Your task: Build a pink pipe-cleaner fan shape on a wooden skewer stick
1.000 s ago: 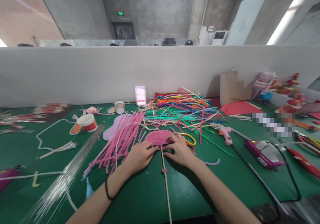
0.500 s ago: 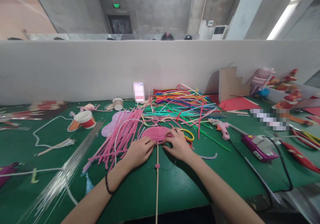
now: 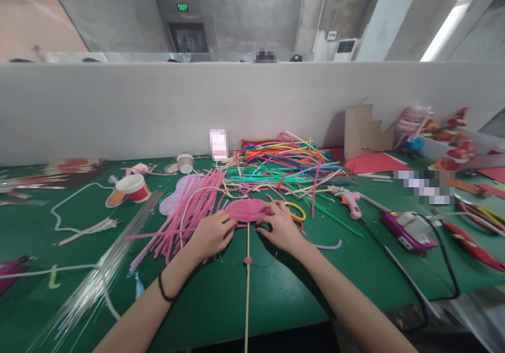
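Observation:
A pink fan-shaped piece made of pipe cleaners lies on the green table, with a thin wooden stick running from it toward me. My left hand pinches its lower left edge with curled fingers. My right hand presses on its right edge, fingers bent over it. A small pink knot sits on the stick below both hands.
A bundle of pink pipe cleaners lies left of the hands, a mixed coloured pile behind. Silver wires and a paper cup are at left. A pink glue gun and purple power strip with black cable lie right.
The stick has swung from slanting right to nearly straight toward me. My left hand has slid slightly left along the pink piece; my right hand stays on its right edge.

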### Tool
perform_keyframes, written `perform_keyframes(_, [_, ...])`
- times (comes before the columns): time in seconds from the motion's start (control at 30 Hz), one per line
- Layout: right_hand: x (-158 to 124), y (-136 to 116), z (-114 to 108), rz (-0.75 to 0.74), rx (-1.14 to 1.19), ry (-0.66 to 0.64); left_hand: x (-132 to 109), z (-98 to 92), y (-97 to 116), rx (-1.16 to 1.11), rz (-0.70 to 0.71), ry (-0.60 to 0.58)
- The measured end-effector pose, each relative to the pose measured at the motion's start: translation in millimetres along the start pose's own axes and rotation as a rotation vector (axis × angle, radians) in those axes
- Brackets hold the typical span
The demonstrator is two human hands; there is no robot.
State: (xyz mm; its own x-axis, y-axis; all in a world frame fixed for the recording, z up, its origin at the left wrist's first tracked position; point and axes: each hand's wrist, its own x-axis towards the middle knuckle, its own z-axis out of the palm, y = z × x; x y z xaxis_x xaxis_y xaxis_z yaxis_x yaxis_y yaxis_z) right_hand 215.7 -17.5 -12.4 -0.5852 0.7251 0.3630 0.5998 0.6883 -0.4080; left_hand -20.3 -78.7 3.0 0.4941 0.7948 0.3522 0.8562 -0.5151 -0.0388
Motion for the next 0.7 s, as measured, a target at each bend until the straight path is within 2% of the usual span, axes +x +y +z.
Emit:
perform_keyframes(0.2, [0.5, 1.4, 1.7, -0.023, 0.0, -0.019, 3.2, 6.1, 6.9, -0.047, 0.039, 0.014])
perform_keyframes(0.7, [0.2, -5.2, 3.0, -0.048, -0.013, 0.01, 5.1, 15.4, 11.8, -0.127, 0.034, 0.038])
